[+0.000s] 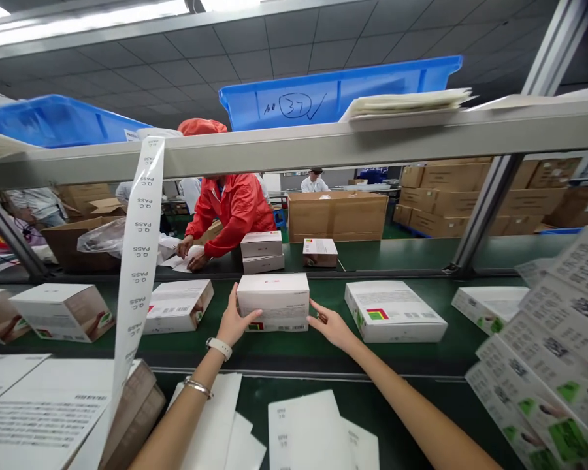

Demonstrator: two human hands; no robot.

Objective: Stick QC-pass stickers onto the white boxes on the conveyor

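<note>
A white box (273, 294) stands on the green belt straight ahead, between my two hands. My left hand (238, 321) grips its left side, the thumb across the front face and the fingers along the side. At the lower right edge of the same box, my right hand (330, 324) touches with its fingertips, the other fingers curled. Left of it lies another white box (179, 305); to the right rests a wide white box (394, 310) with a red and green label. White sheets (306, 427) lie on the near surface below my hands.
A strip of Q.C. PASS stickers (140, 254) hangs from the overhead rail (274, 151) at left. Stacked printed boxes (549, 365) rise at right, more white boxes (44, 411) at lower left. Across the belt, a person in red (240, 212) handles white material.
</note>
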